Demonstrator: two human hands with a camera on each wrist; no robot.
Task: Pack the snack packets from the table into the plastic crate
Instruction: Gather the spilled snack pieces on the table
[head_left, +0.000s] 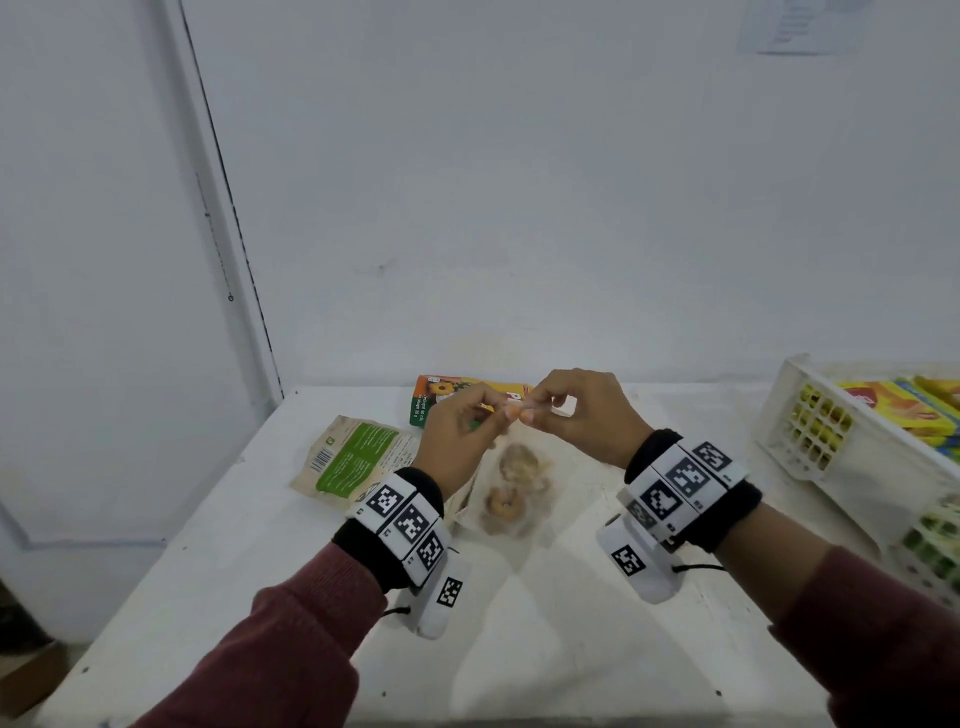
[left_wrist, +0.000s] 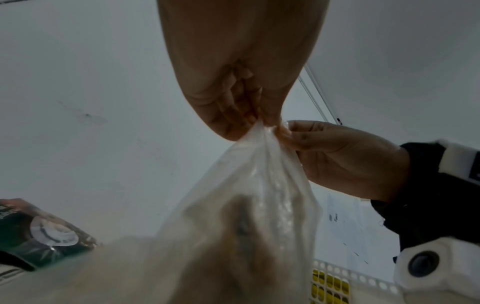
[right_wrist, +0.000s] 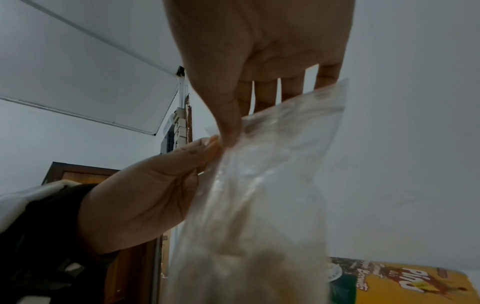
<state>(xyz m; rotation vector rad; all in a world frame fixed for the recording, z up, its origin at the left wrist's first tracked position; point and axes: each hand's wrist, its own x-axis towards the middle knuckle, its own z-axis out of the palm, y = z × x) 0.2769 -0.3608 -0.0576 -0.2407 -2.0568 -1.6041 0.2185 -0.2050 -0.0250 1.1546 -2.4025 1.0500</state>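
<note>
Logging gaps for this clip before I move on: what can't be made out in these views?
- Clear snack bag: its contents are blurred in all views; in the wrist views the bag sits too close to the lens.
- Yellow packet: head view, both hands cover most of it.
- Plastic crate: head view, cut off by the right edge, so the packet count is unknown.
- Green-labelled packet: print too small to read.

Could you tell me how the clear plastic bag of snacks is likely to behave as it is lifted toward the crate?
The clear bag looks floppy: its film gathers into folds where the left hand and right hand pinch its top. The ring-shaped snacks will likely settle low and sway. They may crumble if squeezed.
</note>
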